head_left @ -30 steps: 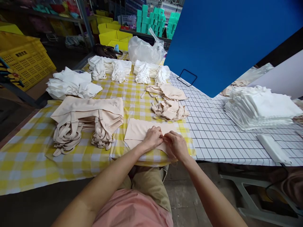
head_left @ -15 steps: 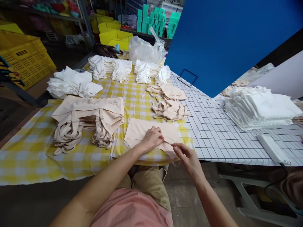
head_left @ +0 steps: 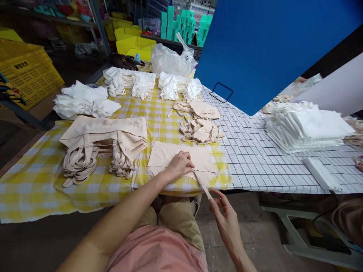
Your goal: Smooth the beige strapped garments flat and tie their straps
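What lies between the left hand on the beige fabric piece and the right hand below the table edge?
Head view: a thin beige strap stretches from the left hand on the beige fabric piece to the right hand.

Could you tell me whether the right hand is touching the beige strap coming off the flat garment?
Touching. In the head view the right hand pinches the end of the beige strap between fingertips, pulling it taut off the table edge.
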A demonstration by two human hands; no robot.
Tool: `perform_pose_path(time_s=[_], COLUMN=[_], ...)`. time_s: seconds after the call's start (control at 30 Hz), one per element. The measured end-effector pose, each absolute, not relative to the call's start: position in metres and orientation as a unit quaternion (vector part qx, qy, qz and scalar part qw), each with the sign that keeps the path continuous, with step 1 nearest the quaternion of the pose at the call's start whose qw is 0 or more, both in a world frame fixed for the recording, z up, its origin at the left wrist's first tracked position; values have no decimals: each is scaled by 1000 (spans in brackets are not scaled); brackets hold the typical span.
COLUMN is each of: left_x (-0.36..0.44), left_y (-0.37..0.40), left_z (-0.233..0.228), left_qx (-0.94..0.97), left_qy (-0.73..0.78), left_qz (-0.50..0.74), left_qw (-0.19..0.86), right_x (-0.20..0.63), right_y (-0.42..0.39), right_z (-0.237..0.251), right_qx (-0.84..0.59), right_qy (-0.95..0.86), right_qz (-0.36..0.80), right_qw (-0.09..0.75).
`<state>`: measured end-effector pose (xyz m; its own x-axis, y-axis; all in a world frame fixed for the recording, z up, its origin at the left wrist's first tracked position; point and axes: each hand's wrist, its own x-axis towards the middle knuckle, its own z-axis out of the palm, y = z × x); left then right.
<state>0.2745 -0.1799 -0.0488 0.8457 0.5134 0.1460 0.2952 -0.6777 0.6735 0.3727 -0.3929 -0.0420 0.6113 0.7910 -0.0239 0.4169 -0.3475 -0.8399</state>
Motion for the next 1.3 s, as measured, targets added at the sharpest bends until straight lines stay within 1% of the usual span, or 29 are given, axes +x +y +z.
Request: perform_pose_path(time_s=[0.13,0.4,0.5,0.57,0.6,0.67,0.77,0.83,0.93,1.03,1.1,1.2,1.3], left_x=[274,278,276,267,260,240,205,182,158,146,142,143,147], left_y=[-181,-185,-185,-182,-179,-174,-167,-167,-171,-176,-179,-184,-191], left_z=[-49,-50,-45,-39,-36,-31,-31,-36,-46,-50,-49,-43,-39], left_qx=[906,917,920,916,911,902,902,910,924,929,926,920,913], left_qy=[223,231,226,202,194,204,274,303,304,305,315,333,356], left_qz=[166,165,153,147,149,160,152,121,83,74,65,60,70], left_qw=[320,279,281,313,331,346,296,255,215,197,198,199,188], right_x=[372,366,360,355,352,343,319,297,266,249,249,260,276], right_y=[-387,-390,-395,-399,-401,-402,-388,-369,-336,-321,-326,-349,-371], right_z=[-39,-48,-63,-77,-84,-99,-115,-119,-117,-105,-94,-72,-42], right_qx=[-786,-745,-739,-746,-751,-757,-730,-701,-669,-645,-643,-670,-693], right_qy=[-356,-253,-187,-128,-105,-96,-166,-216,-275,-375,-446,-512,-523], right_qz=[252,318,285,258,267,338,453,473,474,473,453,389,338], right_qw=[438,530,580,600,595,551,485,489,502,468,426,371,364])
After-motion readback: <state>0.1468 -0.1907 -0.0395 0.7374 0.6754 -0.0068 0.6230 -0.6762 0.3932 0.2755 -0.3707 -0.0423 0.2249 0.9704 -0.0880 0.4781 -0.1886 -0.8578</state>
